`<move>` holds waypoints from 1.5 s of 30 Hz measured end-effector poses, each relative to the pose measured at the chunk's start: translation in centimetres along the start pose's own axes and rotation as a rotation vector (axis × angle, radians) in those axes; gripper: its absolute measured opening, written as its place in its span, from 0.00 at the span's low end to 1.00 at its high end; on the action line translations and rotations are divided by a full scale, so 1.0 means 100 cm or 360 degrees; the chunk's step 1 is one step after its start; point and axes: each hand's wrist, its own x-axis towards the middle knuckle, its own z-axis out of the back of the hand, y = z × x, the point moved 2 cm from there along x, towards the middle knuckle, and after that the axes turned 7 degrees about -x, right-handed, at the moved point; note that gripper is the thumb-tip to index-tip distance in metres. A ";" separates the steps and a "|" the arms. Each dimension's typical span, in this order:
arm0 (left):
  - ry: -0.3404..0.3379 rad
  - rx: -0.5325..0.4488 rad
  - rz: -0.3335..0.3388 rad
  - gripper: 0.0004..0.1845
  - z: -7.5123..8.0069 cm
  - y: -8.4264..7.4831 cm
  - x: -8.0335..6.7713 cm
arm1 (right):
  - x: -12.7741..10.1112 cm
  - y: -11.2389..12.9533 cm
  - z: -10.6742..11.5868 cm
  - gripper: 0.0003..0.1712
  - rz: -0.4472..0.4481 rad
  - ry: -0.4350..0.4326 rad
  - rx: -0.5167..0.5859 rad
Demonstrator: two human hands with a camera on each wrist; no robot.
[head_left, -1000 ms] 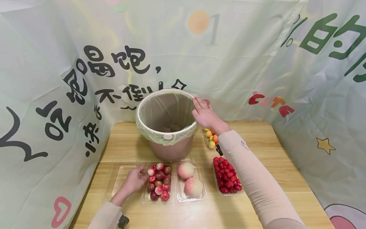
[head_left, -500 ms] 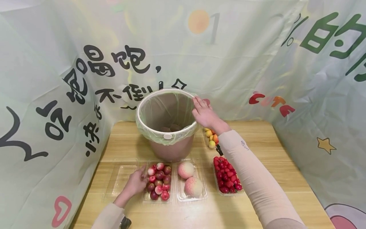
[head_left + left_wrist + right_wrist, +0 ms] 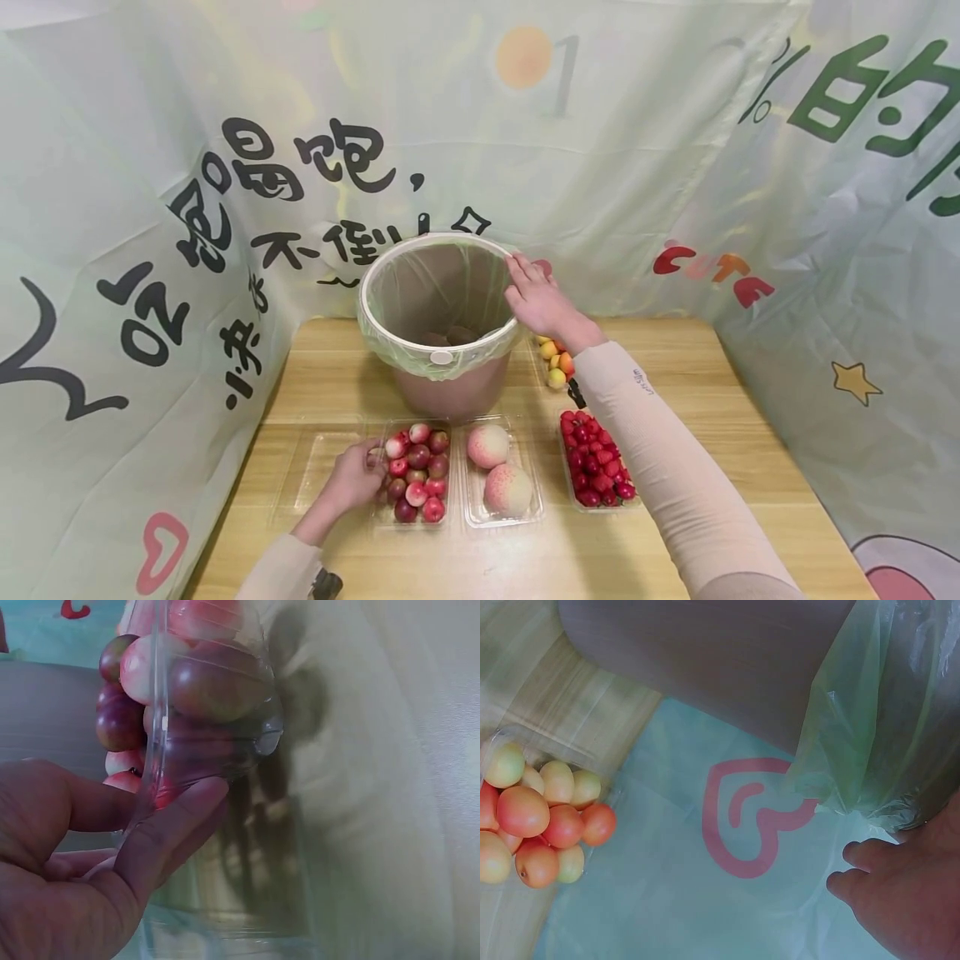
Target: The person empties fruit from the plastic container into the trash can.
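My left hand (image 3: pixel 356 475) pinches the left edge of a clear plastic box (image 3: pixel 155 712) of small red and purple plums (image 3: pixel 418 457). In the left wrist view the thumb and fingers close on the rim and side wall, with the box's shadow on the table beside it. My right hand (image 3: pixel 542 302) holds the right side of the rim of a brown trash bin (image 3: pixel 450 392). A green bag (image 3: pixel 847 712) lines the bin and folds over its rim. Round brownish things (image 3: pixel 459 336) lie at the bottom inside.
A clear box with two large peaches (image 3: pixel 507 490) stands right of the plums. Further right are a box of red berries (image 3: pixel 596 458) and yellow-orange fruit (image 3: pixel 536 817). Clear plastic packaging (image 3: pixel 318 467) lies at left. Printed cloth (image 3: pixel 637 167) surrounds the wooden table (image 3: pixel 525 567).
My left fingers have closed in on the left edge of the plum box, and the plums have shifted slightly. My right hand has stayed on the bin's rim.
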 end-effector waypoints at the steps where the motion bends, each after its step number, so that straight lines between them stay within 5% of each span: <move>1: 0.0000 -0.0003 0.0002 0.32 0.001 -0.002 -0.001 | 0.000 0.000 0.000 0.40 -0.0001 0.0001 0.0005; 38: 0.0132 -0.0209 0.0054 0.33 0.048 -0.100 -0.036 | -0.001 -0.001 -0.001 0.40 0.0009 0.0001 0.0025; 45: 0.0204 -0.0192 -0.0024 0.31 0.055 -0.116 -0.045 | 0.001 -0.001 0.000 0.40 0.0009 0.0004 0.0035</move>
